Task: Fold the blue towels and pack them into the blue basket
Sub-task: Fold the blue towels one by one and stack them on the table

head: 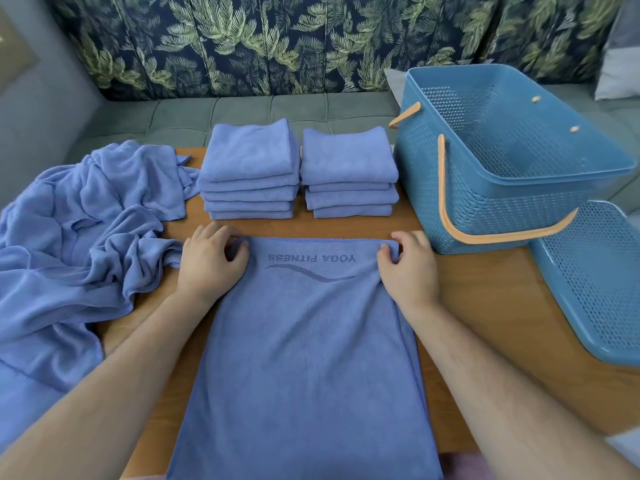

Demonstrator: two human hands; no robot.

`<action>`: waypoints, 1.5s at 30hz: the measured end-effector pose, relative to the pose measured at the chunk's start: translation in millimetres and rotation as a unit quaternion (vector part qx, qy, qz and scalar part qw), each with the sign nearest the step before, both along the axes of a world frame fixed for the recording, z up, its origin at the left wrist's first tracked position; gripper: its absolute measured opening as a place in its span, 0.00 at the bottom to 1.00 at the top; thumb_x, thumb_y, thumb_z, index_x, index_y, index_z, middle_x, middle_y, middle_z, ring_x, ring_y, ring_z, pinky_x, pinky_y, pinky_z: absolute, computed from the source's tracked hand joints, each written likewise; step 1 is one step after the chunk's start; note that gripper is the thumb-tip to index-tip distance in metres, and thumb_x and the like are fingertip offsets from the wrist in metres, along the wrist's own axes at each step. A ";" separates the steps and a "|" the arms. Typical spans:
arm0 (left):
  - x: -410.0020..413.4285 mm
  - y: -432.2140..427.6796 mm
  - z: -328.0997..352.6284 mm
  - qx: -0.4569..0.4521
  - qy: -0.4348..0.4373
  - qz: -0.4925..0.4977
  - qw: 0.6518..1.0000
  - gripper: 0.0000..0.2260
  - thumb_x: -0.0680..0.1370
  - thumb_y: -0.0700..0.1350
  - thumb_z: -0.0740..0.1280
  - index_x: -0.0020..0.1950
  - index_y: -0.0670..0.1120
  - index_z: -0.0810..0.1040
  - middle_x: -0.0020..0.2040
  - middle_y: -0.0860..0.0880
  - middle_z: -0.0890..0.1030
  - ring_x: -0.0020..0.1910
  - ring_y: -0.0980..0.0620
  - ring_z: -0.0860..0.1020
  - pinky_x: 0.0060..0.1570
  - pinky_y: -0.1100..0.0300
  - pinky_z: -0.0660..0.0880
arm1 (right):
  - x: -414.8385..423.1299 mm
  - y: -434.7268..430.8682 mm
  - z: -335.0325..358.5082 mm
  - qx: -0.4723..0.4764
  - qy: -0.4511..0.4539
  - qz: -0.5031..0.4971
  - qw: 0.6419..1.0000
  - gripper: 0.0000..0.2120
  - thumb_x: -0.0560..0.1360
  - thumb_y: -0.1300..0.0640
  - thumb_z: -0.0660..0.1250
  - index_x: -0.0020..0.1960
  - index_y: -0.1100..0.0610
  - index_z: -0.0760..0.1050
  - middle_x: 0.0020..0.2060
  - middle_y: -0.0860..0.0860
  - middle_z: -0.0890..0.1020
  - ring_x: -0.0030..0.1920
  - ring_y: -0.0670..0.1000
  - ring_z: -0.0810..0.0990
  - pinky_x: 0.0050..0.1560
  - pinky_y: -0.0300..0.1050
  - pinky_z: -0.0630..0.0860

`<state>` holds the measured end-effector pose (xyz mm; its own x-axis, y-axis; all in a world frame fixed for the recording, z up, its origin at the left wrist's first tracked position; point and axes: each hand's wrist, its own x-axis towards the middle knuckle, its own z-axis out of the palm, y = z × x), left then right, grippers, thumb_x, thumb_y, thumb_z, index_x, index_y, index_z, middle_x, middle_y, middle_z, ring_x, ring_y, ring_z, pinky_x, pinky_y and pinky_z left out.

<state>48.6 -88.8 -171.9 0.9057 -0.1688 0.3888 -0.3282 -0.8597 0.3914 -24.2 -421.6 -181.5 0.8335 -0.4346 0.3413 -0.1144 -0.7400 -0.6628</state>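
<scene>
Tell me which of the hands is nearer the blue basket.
Right. The right hand pinches a corner of the towel beside the blue basket; the left hand holds the opposite corner, farther off, by the crumpled towels.

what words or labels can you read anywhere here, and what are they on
"YOGA FITNESS": printed on the flat blue towel near its far edge, upside down to the camera, with a wavy line beside it. The left hand and right hand pinch that edge's corners.
No other text shows, including on the blue basket.

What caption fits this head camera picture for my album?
Left hand and right hand pinch far corners of the blue Yoga Fitness towel; folded towel stacks and blue basket wait beyond.
</scene>
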 end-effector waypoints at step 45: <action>-47.7 47.8 147.9 -0.376 0.142 0.004 0.916 0.09 0.76 0.39 0.74 0.49 0.53 0.80 0.38 0.56 0.82 0.38 0.57 0.79 0.47 0.59 0.75 | -23.0 -10.2 135.7 0.165 -0.005 0.145 0.976 0.09 0.76 0.61 0.73 0.57 0.55 0.83 0.47 0.49 0.85 0.48 0.47 0.82 0.52 0.36 0.76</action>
<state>1.0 -41.0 -24.0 0.9883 0.0567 0.1419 -0.1173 -0.3138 0.9422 -47.2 -431.9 -45.7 0.9354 -0.2681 0.2307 0.0753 -0.4863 -0.8706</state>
